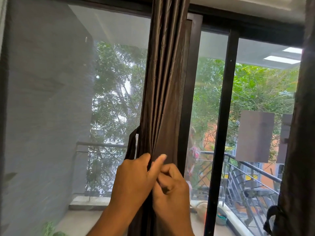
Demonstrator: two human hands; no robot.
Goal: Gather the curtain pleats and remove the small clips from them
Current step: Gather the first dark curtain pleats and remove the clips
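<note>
A dark brown satin curtain (163, 79) hangs bunched in narrow pleats down the middle of the window. My left hand (134, 181) grips the gathered pleats from the left, its thumb stretched up against the fabric. My right hand (170, 189) sits just right of it, fingers curled and pinching the pleats beneath that thumb. No clip shows; anything between the fingers is hidden. A fabric loop (132, 143) of the curtain sticks out at its left edge.
A dark sliding window frame (221, 116) stands right of the curtain, with a mesh screen (51, 99) on the left pane. A second dark curtain (296, 150) hangs at the right edge. Outside are a balcony railing (247, 169) and trees.
</note>
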